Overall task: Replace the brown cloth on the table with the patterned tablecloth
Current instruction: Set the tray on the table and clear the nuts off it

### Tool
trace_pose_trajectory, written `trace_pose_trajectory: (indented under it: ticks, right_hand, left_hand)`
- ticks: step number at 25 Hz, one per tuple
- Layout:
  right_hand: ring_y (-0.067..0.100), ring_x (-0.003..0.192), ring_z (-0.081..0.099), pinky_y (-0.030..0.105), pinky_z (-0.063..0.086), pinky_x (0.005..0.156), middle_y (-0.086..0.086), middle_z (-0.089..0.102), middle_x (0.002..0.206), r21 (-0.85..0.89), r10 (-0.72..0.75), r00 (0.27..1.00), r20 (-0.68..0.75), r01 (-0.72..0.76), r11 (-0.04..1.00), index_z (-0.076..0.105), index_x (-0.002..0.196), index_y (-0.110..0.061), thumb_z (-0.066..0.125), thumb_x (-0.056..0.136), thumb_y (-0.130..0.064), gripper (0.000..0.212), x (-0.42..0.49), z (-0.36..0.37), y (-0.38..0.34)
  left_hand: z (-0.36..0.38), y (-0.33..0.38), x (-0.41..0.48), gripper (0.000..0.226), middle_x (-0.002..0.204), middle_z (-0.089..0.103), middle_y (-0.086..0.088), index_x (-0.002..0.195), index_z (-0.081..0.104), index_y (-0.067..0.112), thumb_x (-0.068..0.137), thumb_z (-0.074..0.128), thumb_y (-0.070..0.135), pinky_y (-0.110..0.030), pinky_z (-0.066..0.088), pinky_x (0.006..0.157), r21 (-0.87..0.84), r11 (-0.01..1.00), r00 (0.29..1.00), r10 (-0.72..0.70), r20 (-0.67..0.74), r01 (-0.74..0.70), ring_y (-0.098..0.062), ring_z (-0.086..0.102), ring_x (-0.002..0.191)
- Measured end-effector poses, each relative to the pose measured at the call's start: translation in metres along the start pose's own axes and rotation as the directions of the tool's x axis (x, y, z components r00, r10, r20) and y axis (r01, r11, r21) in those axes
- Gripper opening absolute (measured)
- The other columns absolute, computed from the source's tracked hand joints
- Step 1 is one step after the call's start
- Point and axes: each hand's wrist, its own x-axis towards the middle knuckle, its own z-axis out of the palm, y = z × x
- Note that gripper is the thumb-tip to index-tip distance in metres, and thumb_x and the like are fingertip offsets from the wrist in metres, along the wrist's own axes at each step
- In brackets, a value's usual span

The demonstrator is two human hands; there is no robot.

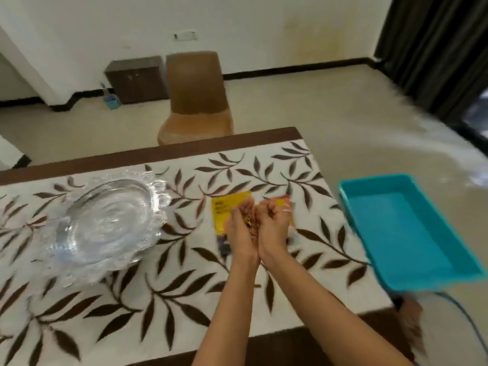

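- Patterned tablecloth (184, 273), white w/ brown leaf sprigs, lies flat across the table (148, 153)
- The table shows only as a brown band past the cloth's far edge at 12 o'clock and near edge at 6; bare top or the brown cloth, can't tell
- Left hand (241, 223) and right hand (273, 220) sit side by side, touching, palms up, over the cloth's rt half
- Left hand is cupped round small brown bits (248, 220); too blurred to name
- Right hand's fingers are curled in; can't tell if it holds anything
- Yellow packet (224, 210) lies on the cloth under the left hand, sticking out toward 10 o'clock
- Orange packet (286, 204) lies under the right hand, edge showing toward 1 o'clock
- Clear glass dish (108, 220) w/ scalloped rim stands on the cloth at 9 o'clock of the hands, well apart
- Teal tray (404, 233) at 3 o'clock, just beside the cloth's rt edge; its support isn't visible
- Brown chair (195, 101) at 12 o'clock beyond the table, dark cabinet (137, 77) just left of it by the wall
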Motion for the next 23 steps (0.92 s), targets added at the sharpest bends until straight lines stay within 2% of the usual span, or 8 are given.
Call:
trace_pose_trajectory:
  ticks: [2, 5, 8, 12, 16, 18, 21, 23]
  right_hand:
    - [0.027, 0.078, 0.066, 0.040, 0.058, 0.075, 0.015, 0.068, 0.083, -0.002, -0.011, 0.994, -0.106, 0.011, 1.000, 0.062, 0.085, -0.010, 0.053, 0.095, -0.006, 0.014, 0.001, -0.075, -0.005]
    - [0.022, 0.076, 0.065, 0.035, 0.057, 0.073, 0.013, 0.066, 0.082, 0.025, -0.037, 0.940, -0.339, 0.048, 0.999, 0.060, 0.088, -0.007, 0.052, 0.095, -0.003, 0.011, -0.013, -0.220, -0.007]
    - [0.030, 0.080, 0.066, 0.039, 0.057, 0.077, 0.016, 0.066, 0.083, 0.024, -0.010, 0.907, -0.422, 0.022, 0.999, 0.059, 0.087, -0.007, 0.051, 0.094, -0.001, 0.012, -0.040, -0.304, 0.002]
    - [0.034, 0.082, 0.067, 0.051, 0.056, 0.080, 0.015, 0.068, 0.082, 0.014, 0.059, 0.753, -0.656, -0.065, 0.998, 0.060, 0.084, -0.010, 0.053, 0.092, -0.002, 0.014, -0.094, -0.482, 0.043]
    - [0.033, 0.082, 0.067, 0.053, 0.055, 0.083, 0.015, 0.068, 0.082, 0.159, 0.217, 0.613, -0.760, -0.148, 0.976, 0.062, 0.084, -0.009, 0.056, 0.092, -0.006, 0.011, -0.150, -0.601, 0.094]
    - [0.032, 0.076, 0.064, 0.049, 0.054, 0.082, 0.016, 0.065, 0.074, 0.313, 0.329, 0.524, -0.786, -0.122, 0.942, 0.060, 0.079, -0.004, 0.052, 0.093, 0.001, 0.018, -0.164, -0.646, 0.113]
    - [0.026, 0.064, 0.055, 0.036, 0.053, 0.066, 0.013, 0.055, 0.063, 0.557, 0.523, 0.413, -0.746, -0.045, 0.830, 0.057, 0.070, -0.002, 0.049, 0.094, 0.007, 0.027, -0.173, -0.707, 0.160]
    - [0.023, 0.062, 0.057, 0.029, 0.052, 0.058, 0.012, 0.059, 0.066, 0.678, 0.649, 0.316, -0.692, -0.025, 0.735, 0.062, 0.074, -0.002, 0.051, 0.093, 0.005, 0.023, -0.168, -0.741, 0.197]
  left_hand:
    - [0.025, -0.058, -0.036, 0.038, 0.100, 0.069, -0.007, 0.103, 0.066, 0.007, 0.101, 0.039, 0.034, -0.032, 0.052, 0.088, 0.121, 0.992, 0.998, -0.045, 0.048, 0.039, -0.020, 0.065, 0.097]
    - [0.065, -0.162, -0.126, 0.036, 0.096, 0.070, -0.007, 0.103, 0.066, 0.005, 0.101, 0.041, 0.031, -0.029, 0.053, 0.087, 0.240, 0.957, 0.960, -0.211, 0.183, 0.165, -0.017, 0.067, 0.091]
    - [0.068, -0.232, -0.174, 0.032, 0.089, 0.070, -0.007, 0.097, 0.066, 0.006, 0.102, 0.041, 0.025, -0.024, 0.055, 0.076, 0.308, 0.922, 0.934, -0.302, 0.192, 0.235, -0.015, 0.067, 0.082]
    - [0.059, -0.372, -0.293, 0.031, 0.086, 0.070, -0.006, 0.092, 0.065, 0.009, 0.102, 0.040, 0.024, -0.020, 0.055, 0.071, 0.543, 0.767, 0.838, -0.510, 0.194, 0.342, -0.014, 0.066, 0.079]
    - [0.034, -0.478, -0.373, 0.028, 0.070, 0.071, 0.000, 0.086, 0.064, 0.008, 0.098, 0.045, 0.024, -0.019, 0.053, 0.060, 0.648, 0.624, 0.752, -0.649, 0.117, 0.437, -0.010, 0.067, 0.066]
    - [0.008, -0.533, -0.395, 0.029, 0.076, 0.070, -0.005, 0.087, 0.064, 0.008, 0.102, 0.042, 0.020, -0.026, 0.055, 0.068, 0.710, 0.522, 0.713, -0.700, 0.039, 0.473, -0.019, 0.066, 0.074]
    - [-0.033, -0.615, -0.407, 0.026, 0.094, 0.065, -0.019, 0.090, 0.063, 0.007, 0.101, 0.041, 0.015, -0.045, 0.050, 0.090, 0.774, 0.352, 0.672, -0.730, -0.124, 0.526, -0.032, 0.062, 0.091]
    - [-0.056, -0.665, -0.402, 0.025, 0.109, 0.062, -0.022, 0.099, 0.063, 0.007, 0.101, 0.041, 0.018, -0.047, 0.046, 0.100, 0.777, 0.261, 0.645, -0.728, -0.231, 0.573, -0.034, 0.060, 0.102]
